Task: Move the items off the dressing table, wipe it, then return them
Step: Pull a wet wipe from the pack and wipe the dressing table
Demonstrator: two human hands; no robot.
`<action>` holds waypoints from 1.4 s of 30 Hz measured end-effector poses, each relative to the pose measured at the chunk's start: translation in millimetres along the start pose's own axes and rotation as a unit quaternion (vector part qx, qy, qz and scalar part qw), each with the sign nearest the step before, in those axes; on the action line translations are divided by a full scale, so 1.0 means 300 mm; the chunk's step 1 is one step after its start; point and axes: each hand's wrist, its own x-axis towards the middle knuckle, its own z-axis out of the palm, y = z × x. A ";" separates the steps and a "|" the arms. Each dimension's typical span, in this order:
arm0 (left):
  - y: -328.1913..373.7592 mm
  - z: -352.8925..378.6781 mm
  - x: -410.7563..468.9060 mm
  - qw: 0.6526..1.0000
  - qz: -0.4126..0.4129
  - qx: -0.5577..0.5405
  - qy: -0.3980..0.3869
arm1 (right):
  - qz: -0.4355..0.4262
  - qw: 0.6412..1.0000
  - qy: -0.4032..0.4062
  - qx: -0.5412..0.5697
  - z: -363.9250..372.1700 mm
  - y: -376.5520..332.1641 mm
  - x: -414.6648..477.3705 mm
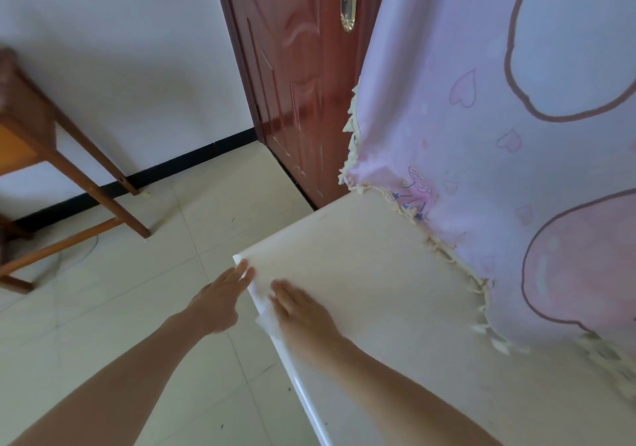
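The white dressing table (371, 273) fills the lower right, its top bare of items. My right hand (303, 309) lies flat near the table's left front edge, pressing a white wipe (266, 320) that shows under the palm and fingers. My left hand (223, 296) hovers just off the table's front left corner, fingers straight and together, fingertips touching the edge. A pink cloth (499, 118) with a heart and cloud print and a frayed yellow fringe hangs over the back of the table.
A red-brown door (296, 77) with a brass handle stands behind the table's left end. A wooden table (41, 142) with slim legs stands at the left by the white wall. Pale floor tiles (155, 273) lie between them.
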 end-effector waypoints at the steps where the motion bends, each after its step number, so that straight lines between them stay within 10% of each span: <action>1: 0.002 -0.001 0.000 1.000 -0.003 0.001 -0.002 | -0.043 0.999 0.002 -0.002 0.013 0.029 -0.030; 13: 0.032 0.023 0.010 0.999 -0.029 -0.007 0.030 | 0.265 0.961 0.081 -0.026 -0.152 0.528 0.121; 27: -0.009 0.036 0.012 0.998 0.015 0.036 0.043 | 0.015 0.996 -0.031 -0.077 -0.036 0.042 -0.153; 42: -0.260 -0.105 0.151 0.961 0.271 0.041 -0.022 | 0.435 0.899 0.039 -0.025 -0.060 0.096 0.369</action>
